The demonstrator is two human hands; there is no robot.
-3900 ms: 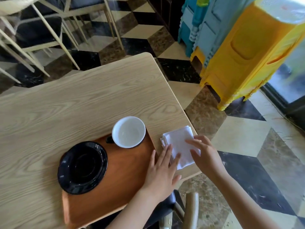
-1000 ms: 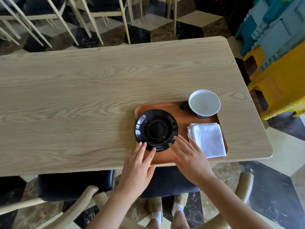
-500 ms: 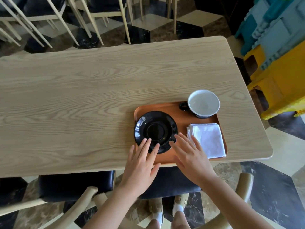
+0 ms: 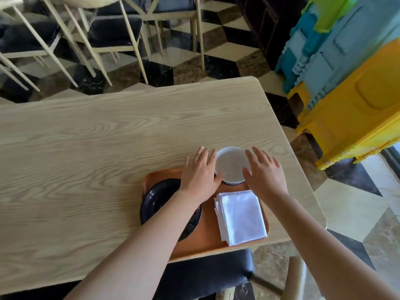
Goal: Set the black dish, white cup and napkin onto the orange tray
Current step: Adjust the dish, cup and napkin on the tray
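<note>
Both hands are spread flat with fingers apart, gripping nothing: the left hand [image 4: 200,175] and right hand [image 4: 265,173] flank the white cup [image 4: 231,166] at the tray's far edge. The tray [image 4: 207,237] sits at the counter's [image 4: 91,156] near right corner, carrying the black dish [image 4: 158,200], partly under the left forearm, and the folded napkin [image 4: 240,216].
</note>
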